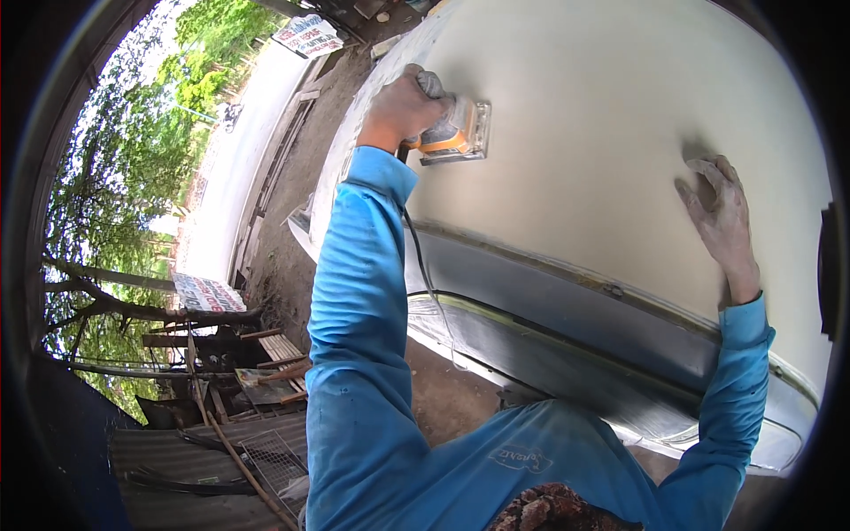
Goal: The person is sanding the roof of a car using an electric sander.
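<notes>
My left hand (407, 111) is wrapped round the top of an orange and grey electric sander (450, 133). The sander's square pad lies against the pale cream roof (567, 150) of a vehicle, near its left end. A dark power cord (416, 239) hangs from the tool past my left sleeve and over the vehicle's side. At the right, my dusty right hand (722, 212) is at the roof surface, its fingers bent and the thumb spread apart from them. No object shows in it.
Below the roof edge runs the vehicle's window side (567, 327), with dark glass. Scrap wood (274, 372), a wire rack (274, 460) and corrugated sheets (177, 451) lie at lower left. Painted signs (305, 35) and trees stand beyond a bright road (239, 150).
</notes>
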Available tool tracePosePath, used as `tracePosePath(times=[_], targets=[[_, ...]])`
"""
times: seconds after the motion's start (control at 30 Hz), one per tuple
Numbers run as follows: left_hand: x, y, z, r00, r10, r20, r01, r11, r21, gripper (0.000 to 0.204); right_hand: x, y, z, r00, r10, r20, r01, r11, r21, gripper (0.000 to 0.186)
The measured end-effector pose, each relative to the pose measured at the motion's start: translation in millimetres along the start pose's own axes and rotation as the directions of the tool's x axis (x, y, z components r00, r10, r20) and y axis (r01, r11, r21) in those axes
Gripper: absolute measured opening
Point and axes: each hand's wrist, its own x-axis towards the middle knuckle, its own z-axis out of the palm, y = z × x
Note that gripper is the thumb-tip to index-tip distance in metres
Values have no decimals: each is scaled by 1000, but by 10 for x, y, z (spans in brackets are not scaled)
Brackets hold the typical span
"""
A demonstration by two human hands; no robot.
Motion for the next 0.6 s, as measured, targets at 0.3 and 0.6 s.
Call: tracePosePath(times=[0.3, 0.6], targets=[[412, -1064, -52, 987, -97, 128, 124, 966, -225, 68, 10, -58, 46, 999, 25, -38, -24, 999, 47, 33], [398, -896, -12, 989, -118, 91, 134, 971, -199, 67, 8, -54, 27, 999, -36, -32, 38, 998, 55, 36]])
